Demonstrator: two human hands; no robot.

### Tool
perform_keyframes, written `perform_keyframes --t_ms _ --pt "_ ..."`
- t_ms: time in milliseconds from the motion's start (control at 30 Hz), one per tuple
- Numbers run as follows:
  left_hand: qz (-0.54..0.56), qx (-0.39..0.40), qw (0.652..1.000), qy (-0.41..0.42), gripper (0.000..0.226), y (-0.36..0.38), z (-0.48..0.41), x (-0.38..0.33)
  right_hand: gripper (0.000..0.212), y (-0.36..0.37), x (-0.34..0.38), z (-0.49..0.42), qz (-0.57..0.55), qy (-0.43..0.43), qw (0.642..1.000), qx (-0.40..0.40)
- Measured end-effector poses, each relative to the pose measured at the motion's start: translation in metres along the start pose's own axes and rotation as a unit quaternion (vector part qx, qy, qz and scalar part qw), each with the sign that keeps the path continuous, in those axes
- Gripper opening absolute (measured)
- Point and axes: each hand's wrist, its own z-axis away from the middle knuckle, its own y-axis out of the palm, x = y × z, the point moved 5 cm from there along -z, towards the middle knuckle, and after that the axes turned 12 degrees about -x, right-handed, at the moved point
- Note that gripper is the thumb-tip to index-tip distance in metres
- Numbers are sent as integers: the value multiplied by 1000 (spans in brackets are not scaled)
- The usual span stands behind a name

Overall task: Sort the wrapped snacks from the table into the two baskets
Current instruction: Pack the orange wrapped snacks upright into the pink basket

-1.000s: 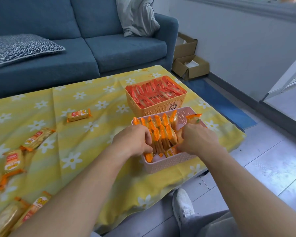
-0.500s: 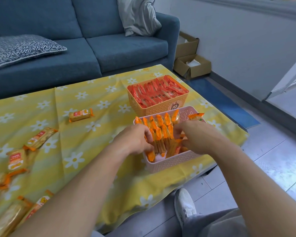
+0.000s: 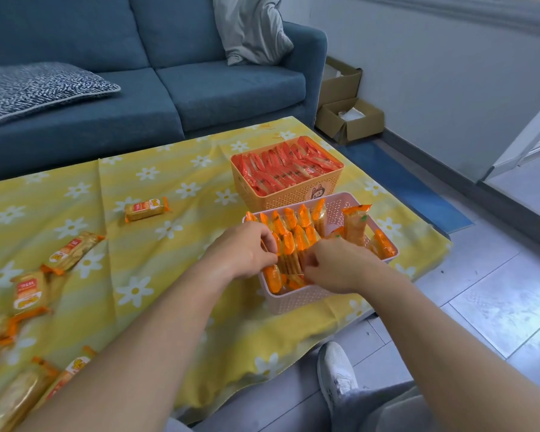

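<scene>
Got a blue sofa (image 3: pixel 200 98) behind the table, cardboard boxes (image 3: pixel 353 120) by the wall, a white shoe (image 3: pixel 337 369) down on the floor. Forearms lying across the near side of the yellow daisy cloth (image 3: pixel 169 260), hiding part of it. Far right, an orange basket (image 3: pixel 293 198) stuffed with red packs (image 3: pixel 287 166), touching the pink basket (image 3: pixel 300 299) in front. Over that one, left hand (image 3: pixel 243 251) and right hand (image 3: pixel 337 266) close together, fingers curled onto the upright orange packs (image 3: pixel 296 222). Well off to the left, loose packs (image 3: pixel 145 208) scattered on the cloth.

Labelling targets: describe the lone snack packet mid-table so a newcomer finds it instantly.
On the yellow daisy-print tablecloth, look left of the orange plastic basket of red packets. The golden wrapped snack with orange ends lies alone there, apart from the similar packets clustered at the table's left edge.
</scene>
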Motion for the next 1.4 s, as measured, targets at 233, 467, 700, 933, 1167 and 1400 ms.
perform_keyframes --t_ms 233,467,700,933,1167,1400 --pt "-4 20 1000 -9 15 4 2 -1 49 16 12 -2 7 61 993 104" --pt "4 -2 1000 20 16 0 3 -7 40 11 13 -10 -87 87 992 36" --pt "-53 20 996 68 11 8 6 -22 30 -10 -13 -5 -288 113 949 56" --pt "-91 17 993 69 14 16 4 -25 17 -13 -67 -21 15 159 977 -141" --pt "-86 19 994 59 12 16 2 -20 49 1 -61 -25 -1 145 984 -102" --pt "-85 27 994 58 11 15 -1 -19 34 -34 -50 0 -126 107 977 -132"
